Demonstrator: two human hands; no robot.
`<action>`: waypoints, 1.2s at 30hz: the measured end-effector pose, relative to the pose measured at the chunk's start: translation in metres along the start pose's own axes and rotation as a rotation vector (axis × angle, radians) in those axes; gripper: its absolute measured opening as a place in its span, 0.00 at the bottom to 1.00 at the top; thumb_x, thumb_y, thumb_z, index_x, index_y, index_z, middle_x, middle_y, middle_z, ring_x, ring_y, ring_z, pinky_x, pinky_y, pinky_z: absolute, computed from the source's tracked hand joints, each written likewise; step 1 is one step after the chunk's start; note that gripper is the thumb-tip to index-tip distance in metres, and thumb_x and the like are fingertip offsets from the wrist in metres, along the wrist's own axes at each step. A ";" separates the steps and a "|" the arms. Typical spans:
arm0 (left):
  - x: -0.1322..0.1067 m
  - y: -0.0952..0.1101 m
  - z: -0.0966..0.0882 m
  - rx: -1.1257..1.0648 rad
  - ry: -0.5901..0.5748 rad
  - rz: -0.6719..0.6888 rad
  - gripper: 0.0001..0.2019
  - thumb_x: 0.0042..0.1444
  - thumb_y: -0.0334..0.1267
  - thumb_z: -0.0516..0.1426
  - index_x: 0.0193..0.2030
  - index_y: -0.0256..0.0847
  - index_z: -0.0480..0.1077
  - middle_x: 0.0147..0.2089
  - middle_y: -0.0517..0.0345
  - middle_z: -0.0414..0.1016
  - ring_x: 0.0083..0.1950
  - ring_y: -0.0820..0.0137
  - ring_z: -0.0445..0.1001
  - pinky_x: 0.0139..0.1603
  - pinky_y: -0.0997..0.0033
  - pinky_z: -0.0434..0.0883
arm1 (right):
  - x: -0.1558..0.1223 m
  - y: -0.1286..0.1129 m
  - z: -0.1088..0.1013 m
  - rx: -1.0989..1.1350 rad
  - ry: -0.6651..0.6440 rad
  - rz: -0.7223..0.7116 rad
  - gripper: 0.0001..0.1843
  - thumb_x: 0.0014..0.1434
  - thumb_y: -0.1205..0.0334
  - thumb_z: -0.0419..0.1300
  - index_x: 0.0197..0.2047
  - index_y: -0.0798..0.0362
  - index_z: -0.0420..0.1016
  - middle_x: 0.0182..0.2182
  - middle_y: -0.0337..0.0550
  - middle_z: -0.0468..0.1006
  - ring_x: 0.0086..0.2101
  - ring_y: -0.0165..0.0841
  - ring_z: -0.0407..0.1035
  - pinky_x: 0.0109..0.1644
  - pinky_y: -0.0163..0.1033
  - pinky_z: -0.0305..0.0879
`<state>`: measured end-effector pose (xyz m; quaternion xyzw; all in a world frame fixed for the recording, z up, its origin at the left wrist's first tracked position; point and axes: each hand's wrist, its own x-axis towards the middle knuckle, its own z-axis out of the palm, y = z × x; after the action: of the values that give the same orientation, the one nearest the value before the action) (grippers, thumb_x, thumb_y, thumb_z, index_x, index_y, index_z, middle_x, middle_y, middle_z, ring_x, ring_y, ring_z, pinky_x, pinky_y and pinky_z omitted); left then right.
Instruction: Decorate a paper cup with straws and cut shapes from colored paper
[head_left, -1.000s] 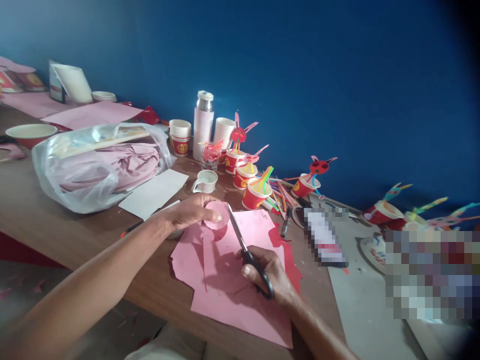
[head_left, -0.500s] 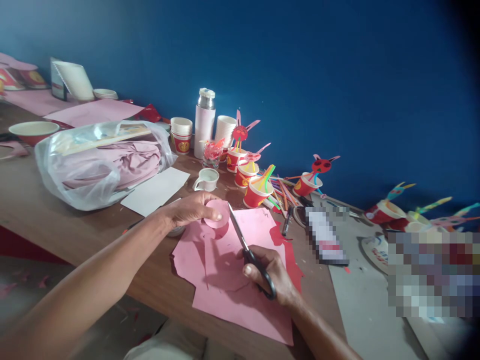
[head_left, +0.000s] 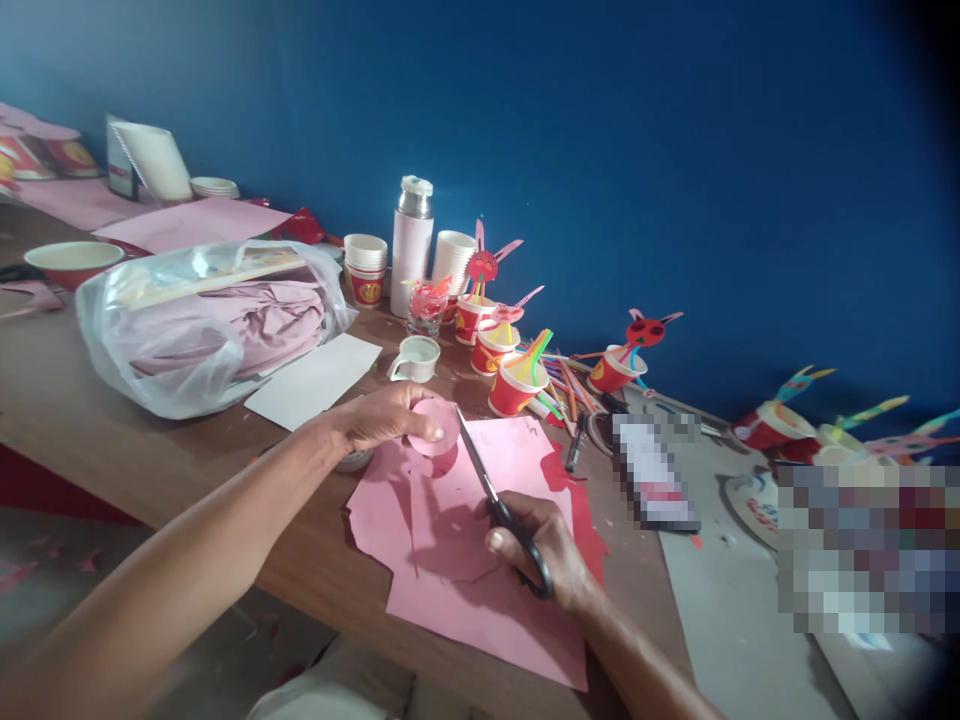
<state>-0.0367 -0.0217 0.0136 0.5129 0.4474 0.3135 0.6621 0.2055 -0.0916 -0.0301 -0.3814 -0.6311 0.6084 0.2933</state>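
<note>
My left hand (head_left: 379, 418) pinches a round pink paper piece (head_left: 437, 428), holding it just above the table. My right hand (head_left: 541, 555) is closed round the black handles of a pair of scissors (head_left: 491, 494). The blades point up and left, their tips right beside the round piece. Under both hands lie pink paper sheets (head_left: 487, 590) with ragged cut edges, and a red sheet (head_left: 583, 520) shows below them on the right.
On the brown table (head_left: 112, 440) sit a plastic bag of pink cloth (head_left: 202, 325), a white sheet (head_left: 315, 380), a small white cup (head_left: 415, 359), a flask (head_left: 410, 245), stacked paper cups (head_left: 364, 268), red cups with straws (head_left: 514, 385), markers (head_left: 573, 440) and a bowl (head_left: 71, 262).
Hands, scissors and paper stay almost still. The view has shifted slightly to the right.
</note>
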 end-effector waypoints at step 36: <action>-0.003 0.004 -0.005 0.407 -0.054 0.051 0.11 0.37 0.34 0.59 0.31 0.37 0.72 0.27 0.60 0.73 0.30 0.69 0.71 0.30 0.73 0.67 | 0.001 -0.002 -0.008 -0.136 -0.089 0.013 0.23 0.51 0.47 0.62 0.42 0.58 0.74 0.21 0.35 0.64 0.19 0.23 0.56 0.20 0.28 0.52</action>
<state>-0.0425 -0.0214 0.0180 0.6555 0.4703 0.2196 0.5486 0.2112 -0.0866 -0.0273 -0.3773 -0.6807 0.5826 0.2344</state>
